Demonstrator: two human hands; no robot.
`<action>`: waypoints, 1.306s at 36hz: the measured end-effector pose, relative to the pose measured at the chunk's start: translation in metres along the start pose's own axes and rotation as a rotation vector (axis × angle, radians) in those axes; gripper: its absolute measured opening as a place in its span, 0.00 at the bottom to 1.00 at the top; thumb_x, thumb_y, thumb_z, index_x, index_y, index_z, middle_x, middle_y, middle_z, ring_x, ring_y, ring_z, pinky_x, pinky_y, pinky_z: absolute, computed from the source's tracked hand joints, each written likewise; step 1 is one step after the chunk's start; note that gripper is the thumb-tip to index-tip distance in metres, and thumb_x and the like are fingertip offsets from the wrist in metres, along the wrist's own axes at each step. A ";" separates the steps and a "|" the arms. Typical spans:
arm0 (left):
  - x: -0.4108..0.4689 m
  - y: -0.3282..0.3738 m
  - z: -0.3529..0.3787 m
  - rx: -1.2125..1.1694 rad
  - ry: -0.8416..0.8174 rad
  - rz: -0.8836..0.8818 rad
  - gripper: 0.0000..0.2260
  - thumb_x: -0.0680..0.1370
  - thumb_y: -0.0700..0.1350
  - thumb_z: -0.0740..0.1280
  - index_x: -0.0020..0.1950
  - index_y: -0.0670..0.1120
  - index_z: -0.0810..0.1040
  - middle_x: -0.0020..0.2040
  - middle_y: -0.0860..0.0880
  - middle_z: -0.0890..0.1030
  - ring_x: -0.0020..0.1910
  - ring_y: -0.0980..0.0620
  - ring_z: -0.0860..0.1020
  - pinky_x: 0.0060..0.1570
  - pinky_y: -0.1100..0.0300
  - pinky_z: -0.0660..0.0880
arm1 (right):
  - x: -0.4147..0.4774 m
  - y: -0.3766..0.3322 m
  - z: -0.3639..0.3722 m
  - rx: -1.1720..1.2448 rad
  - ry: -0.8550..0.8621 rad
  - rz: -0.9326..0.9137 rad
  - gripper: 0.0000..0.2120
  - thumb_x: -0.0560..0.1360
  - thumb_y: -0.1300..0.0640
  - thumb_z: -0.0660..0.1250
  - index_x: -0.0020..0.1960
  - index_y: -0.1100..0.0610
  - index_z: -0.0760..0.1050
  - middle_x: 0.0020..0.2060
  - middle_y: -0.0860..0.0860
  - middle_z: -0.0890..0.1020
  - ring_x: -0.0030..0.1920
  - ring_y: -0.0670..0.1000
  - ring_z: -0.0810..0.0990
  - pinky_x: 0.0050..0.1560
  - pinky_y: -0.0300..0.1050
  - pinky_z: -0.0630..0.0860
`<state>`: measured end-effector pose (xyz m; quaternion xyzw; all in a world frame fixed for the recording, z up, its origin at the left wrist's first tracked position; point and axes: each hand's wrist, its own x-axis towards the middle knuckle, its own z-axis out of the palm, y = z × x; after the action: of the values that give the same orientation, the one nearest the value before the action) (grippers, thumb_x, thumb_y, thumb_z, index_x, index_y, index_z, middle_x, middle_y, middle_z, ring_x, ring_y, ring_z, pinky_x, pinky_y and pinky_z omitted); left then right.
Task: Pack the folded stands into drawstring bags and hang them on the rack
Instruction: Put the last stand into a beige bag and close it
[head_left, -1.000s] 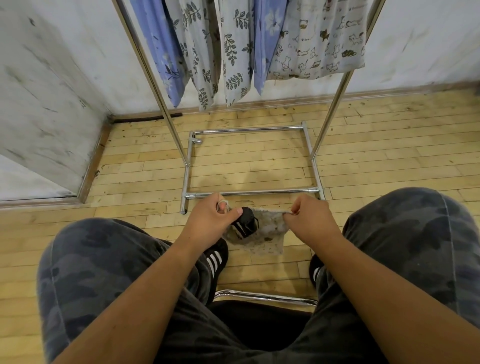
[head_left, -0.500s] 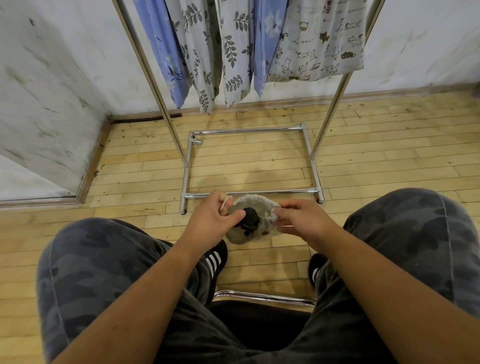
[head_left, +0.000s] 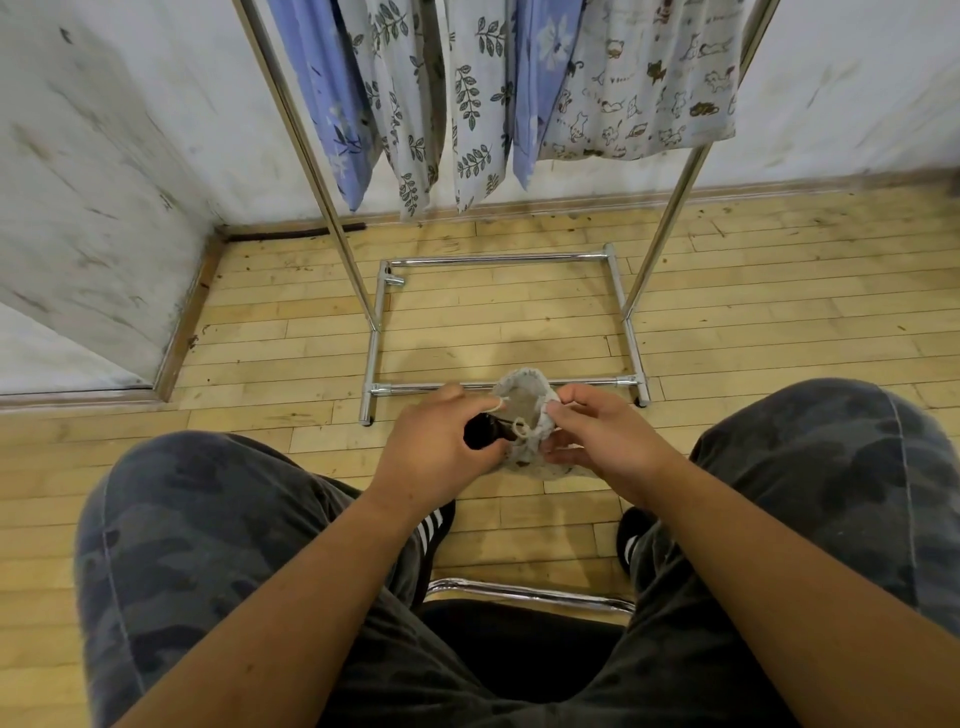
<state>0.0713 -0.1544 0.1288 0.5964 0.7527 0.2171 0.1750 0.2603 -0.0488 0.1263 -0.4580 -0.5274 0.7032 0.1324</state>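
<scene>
Your left hand (head_left: 441, 447) is curled round the black folded stand (head_left: 480, 434), which shows dark between thumb and fingers, with its far end pointing at the drawstring bag (head_left: 524, 402). The end reaches the bag's near rim; you cannot tell whether it is already inside. Your right hand (head_left: 597, 436) pinches the bag's right rim between thumb and forefinger, and its other fingers are curled under the cloth. The bag is grey and speckled, held in the air between your knees above the wooden floor (head_left: 779, 291), with its mouth open and round and facing up toward you. A pale cord (head_left: 519, 427) makes a small loop at the rim just beside the stand, and another bit of it crosses your left forefinger.

Beyond your hands the chrome rack (head_left: 498, 385) stands on the floor by the wall. Its near base bar runs just behind the bag. Printed cloths (head_left: 644, 88) hang from it: blue, leaf-patterned, and one with small cats. You sit in camouflage trousers (head_left: 208, 545) and black shoes with white stripes, with a chrome chair edge (head_left: 530, 595) below your wrists
</scene>
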 end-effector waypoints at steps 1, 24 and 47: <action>0.000 0.000 0.000 0.035 0.017 0.014 0.23 0.73 0.57 0.75 0.68 0.57 0.80 0.47 0.57 0.75 0.45 0.58 0.74 0.44 0.58 0.75 | -0.001 -0.001 0.001 -0.001 -0.005 -0.004 0.10 0.85 0.58 0.64 0.51 0.64 0.76 0.46 0.62 0.80 0.42 0.54 0.82 0.52 0.51 0.85; -0.002 0.014 -0.005 -0.004 0.126 0.156 0.23 0.75 0.41 0.77 0.69 0.48 0.79 0.39 0.61 0.63 0.35 0.57 0.66 0.35 0.60 0.66 | -0.008 -0.008 0.005 -0.017 -0.036 -0.052 0.12 0.85 0.53 0.62 0.55 0.63 0.73 0.56 0.56 0.85 0.58 0.55 0.85 0.63 0.53 0.80; -0.006 0.011 0.000 0.108 0.122 0.116 0.07 0.76 0.53 0.73 0.53 0.57 0.84 0.42 0.53 0.68 0.42 0.53 0.69 0.50 0.49 0.71 | -0.009 -0.002 0.007 0.033 -0.096 -0.045 0.11 0.85 0.56 0.63 0.58 0.64 0.76 0.53 0.60 0.86 0.52 0.60 0.87 0.52 0.46 0.84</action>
<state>0.0818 -0.1576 0.1349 0.6330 0.7369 0.2219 0.0835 0.2592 -0.0584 0.1327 -0.4096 -0.5317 0.7298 0.1301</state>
